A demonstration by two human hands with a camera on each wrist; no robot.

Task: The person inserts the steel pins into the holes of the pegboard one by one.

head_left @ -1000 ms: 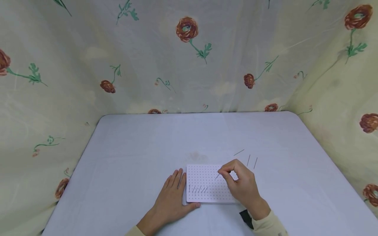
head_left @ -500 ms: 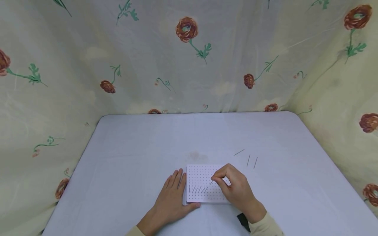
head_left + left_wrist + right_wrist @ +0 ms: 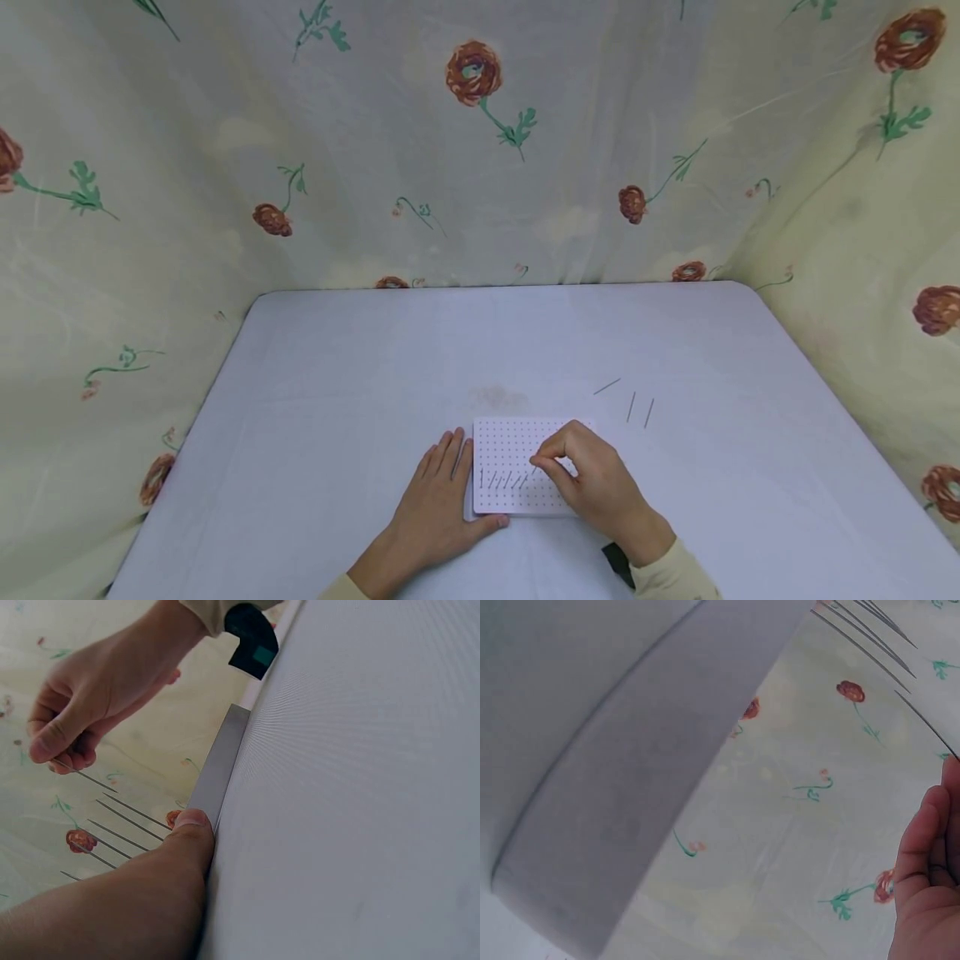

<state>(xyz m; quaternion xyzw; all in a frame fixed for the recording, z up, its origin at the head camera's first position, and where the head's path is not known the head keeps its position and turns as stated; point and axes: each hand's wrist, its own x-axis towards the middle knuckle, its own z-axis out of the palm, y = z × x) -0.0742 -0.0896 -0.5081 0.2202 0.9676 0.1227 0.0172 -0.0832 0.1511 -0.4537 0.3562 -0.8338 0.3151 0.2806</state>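
Observation:
A white pegboard [image 3: 502,442] with a grid of small holes lies near the table's front. Several thin metal pins [image 3: 135,818] stand in a row of its holes, toward the left, slightly tilted. My left hand [image 3: 435,508] rests along the board's left side with straight fingers, its thumb at the front edge. Between thumb and fingertips, my right hand [image 3: 600,483] pinches another metal pin [image 3: 928,725] just right of that row. In the left wrist view, this pin's lower tip hangs apart from the standing ones.
Beyond the board's right back corner, 3 loose pins lie on the white table [image 3: 375,375], one of them slanted [image 3: 607,387]. A flower-print curtain [image 3: 360,150] surrounds the table at the back and sides. A black strap piece [image 3: 618,564] shows at the right wrist.
With the pin pinched, my right hand has moved left and toward me over the board, close to the row's right end. My left hand has stayed put.

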